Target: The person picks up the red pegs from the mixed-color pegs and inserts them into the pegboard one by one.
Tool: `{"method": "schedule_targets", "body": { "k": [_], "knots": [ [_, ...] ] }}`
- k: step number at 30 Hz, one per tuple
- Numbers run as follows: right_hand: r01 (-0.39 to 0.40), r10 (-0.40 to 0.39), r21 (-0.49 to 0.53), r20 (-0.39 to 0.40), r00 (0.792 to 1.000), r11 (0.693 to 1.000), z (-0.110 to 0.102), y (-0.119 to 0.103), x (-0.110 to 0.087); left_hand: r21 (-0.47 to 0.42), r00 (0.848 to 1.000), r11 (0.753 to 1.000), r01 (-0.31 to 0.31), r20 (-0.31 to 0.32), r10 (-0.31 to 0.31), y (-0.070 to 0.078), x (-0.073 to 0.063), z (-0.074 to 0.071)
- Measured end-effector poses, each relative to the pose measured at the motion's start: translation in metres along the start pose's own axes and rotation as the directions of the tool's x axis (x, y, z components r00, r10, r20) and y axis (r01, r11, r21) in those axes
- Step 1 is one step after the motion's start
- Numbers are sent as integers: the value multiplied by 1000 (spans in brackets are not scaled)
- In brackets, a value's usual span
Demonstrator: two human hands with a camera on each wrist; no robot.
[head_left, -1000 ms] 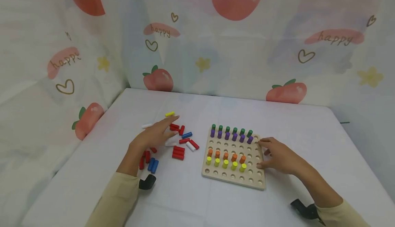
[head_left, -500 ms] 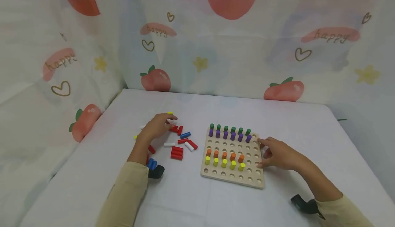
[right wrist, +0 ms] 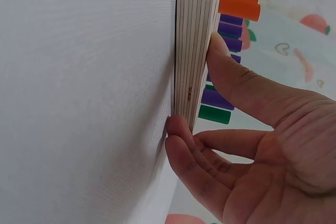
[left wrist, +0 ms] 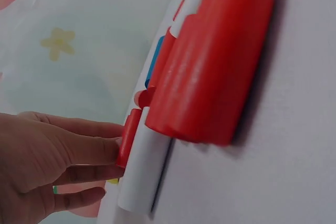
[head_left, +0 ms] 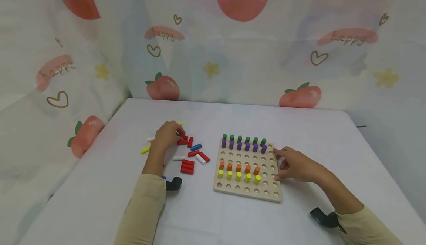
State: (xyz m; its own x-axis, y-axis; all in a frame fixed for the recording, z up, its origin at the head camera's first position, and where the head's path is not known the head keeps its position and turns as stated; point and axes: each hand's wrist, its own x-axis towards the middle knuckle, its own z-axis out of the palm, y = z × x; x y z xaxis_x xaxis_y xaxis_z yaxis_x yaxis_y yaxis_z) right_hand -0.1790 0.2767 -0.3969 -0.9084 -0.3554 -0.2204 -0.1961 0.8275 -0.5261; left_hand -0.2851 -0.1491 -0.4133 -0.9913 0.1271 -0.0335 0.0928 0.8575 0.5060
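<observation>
Loosely arched, the left hand [head_left: 165, 136] has fingertips at a red peg [left wrist: 129, 137]; I cannot tell whether it pinches. The right hand [head_left: 297, 164], relaxed and ungripping, rests against the right edge of the board [head_left: 251, 160]. Loose pegs [head_left: 188, 167] lie between board and left edge of the white table [head_left: 246, 222]; fruit-printed cloth [head_left: 186, 61] rises beyond.

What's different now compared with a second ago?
The left hand has shifted away from the person and to the right, and its outstretched fingers have bent down beside the far red pegs; whether they grip one isn't clear. The right hand stays touching the pegboard's right edge, and the green, purple, orange and yellow pegs standing in it are unchanged.
</observation>
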Motion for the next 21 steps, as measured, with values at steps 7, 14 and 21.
{"method": "schedule_targets", "body": {
  "k": [7,14,21],
  "knots": [
    [-17,17,20,-4,1000,1000,2,-1,-1,14,999,1000,-27,26,26,-2,5,3],
    [-22,22,3,-6,1000,1000,3,-2,-3,-19,994,997,-75,76,76,-6,9,7],
    [1,-1,-4,-9,1000,1000,1,-2,-2,-26,996,998,-62,62,63,-7,7,5]
  ]
}}
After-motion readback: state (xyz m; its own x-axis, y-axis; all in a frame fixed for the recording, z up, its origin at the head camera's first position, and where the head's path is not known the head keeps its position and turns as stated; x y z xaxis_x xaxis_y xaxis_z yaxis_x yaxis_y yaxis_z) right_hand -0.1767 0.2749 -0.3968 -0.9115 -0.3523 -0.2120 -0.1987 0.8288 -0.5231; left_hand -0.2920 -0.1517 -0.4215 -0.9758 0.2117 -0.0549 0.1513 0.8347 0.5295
